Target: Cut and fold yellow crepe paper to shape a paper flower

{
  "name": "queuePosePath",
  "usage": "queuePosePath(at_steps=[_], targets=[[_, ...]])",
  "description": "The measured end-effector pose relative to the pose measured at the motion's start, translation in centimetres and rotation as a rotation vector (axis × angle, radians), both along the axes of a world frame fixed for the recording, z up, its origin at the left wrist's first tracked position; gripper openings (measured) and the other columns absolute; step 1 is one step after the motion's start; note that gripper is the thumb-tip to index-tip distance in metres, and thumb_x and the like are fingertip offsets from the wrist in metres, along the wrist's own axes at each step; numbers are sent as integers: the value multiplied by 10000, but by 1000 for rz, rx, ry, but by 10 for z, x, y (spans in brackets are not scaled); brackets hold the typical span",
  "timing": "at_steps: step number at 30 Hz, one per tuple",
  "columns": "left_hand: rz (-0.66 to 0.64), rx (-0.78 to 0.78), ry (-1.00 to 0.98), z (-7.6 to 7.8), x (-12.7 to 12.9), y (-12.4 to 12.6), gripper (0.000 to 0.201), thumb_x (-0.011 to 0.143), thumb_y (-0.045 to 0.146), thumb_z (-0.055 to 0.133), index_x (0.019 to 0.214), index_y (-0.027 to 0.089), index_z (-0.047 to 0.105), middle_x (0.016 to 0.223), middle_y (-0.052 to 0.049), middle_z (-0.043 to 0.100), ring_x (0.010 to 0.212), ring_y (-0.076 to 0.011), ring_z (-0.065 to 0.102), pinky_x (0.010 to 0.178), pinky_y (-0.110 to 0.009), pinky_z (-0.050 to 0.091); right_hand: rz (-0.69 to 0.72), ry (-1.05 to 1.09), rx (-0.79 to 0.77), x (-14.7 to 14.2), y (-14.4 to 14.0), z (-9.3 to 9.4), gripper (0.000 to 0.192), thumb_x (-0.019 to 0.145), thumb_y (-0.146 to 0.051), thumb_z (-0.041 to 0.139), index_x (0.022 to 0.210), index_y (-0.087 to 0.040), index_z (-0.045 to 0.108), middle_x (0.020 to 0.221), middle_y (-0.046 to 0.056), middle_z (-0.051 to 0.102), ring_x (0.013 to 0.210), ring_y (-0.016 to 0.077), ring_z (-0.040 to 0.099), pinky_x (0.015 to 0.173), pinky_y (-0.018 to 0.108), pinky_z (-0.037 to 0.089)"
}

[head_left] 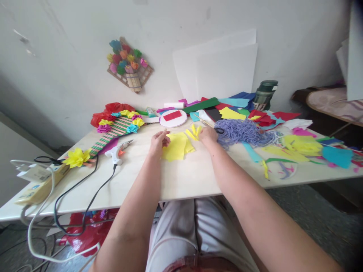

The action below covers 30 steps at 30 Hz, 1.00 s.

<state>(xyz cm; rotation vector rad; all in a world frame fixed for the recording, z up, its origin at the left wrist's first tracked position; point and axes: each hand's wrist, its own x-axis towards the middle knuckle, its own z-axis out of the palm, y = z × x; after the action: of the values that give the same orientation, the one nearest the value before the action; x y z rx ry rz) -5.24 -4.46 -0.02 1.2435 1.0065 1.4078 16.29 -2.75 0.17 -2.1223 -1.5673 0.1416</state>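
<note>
Bench (181, 181), craft work: left hand (159, 142), fingers curled shut, pins the left edge of the yellow paper (177, 147) flat at mid-bench; whether it pinches anything cannot be told. Right hand (208, 136) rests at the paper's far right corner, fingers closed down on the cut yellow strips (193, 132), seemingly to steady them. Beside: glue gun (119, 151) at left, nozzle tilted off the surface; purple yarn (244, 132) just right; red-topped disc (173, 118) behind.

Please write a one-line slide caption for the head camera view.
Both hands, left hand and right hand, rest on yellow paper beside a glue gun.
</note>
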Motion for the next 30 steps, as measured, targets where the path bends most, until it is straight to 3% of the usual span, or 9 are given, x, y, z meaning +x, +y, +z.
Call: queuePosePath(at_steps=[4,7,11,14,18,23,27,30], targets=[[-10,2,-19,0,-1,0,395,637,478,588,807,121,582,479,4,538,360,-66,427,366,-196,279,17,30,100,-5,-5,5,233,737,-240,466,866,-215,658,961,91,627,894,237,576,736,324,430],[-22,-11,-36,1,-2,0,411,639,493,580,815,122,578,519,-10,561,390,-77,466,383,-198,305,125,81,166,-11,-10,10,254,749,-347,462,828,-212,663,848,59,651,831,203,580,693,280,424],[-39,-32,-53,1,-2,-1,439,630,505,585,835,117,566,565,-29,579,433,-92,508,413,-198,343,402,228,38,-20,-16,14,370,749,-448,443,681,-164,669,586,40,607,622,153,562,568,231,397],[-58,-63,-52,3,-2,-2,446,633,507,581,849,118,556,572,-30,581,450,-98,520,446,-206,377,498,237,-90,-25,-18,14,394,688,-495,508,608,-140,660,510,34,559,502,126,506,508,228,364],[-87,-101,-44,5,0,-4,428,644,500,575,851,127,552,573,-30,587,466,-107,534,474,-219,399,530,165,-190,-32,-20,11,394,612,-522,568,579,-139,654,495,26,541,477,116,474,469,226,324],[-97,-107,-50,4,1,-4,429,645,509,569,847,130,555,586,-41,592,483,-118,548,484,-227,403,538,187,-95,-38,-19,5,197,588,-359,621,583,-162,636,559,7,569,540,113,488,473,215,308],[-3,-59,-96,3,-1,0,424,625,499,589,839,134,562,647,-43,591,563,-132,568,519,-240,419,531,224,16,-35,-15,4,205,614,-364,592,546,-170,598,551,-4,559,550,112,482,480,219,300],[117,17,-127,1,-4,5,386,613,466,610,820,141,581,806,-68,606,751,-159,579,610,-258,440,528,274,112,-32,-11,3,203,605,-360,595,529,-173,568,550,-16,547,554,110,476,494,222,304]])
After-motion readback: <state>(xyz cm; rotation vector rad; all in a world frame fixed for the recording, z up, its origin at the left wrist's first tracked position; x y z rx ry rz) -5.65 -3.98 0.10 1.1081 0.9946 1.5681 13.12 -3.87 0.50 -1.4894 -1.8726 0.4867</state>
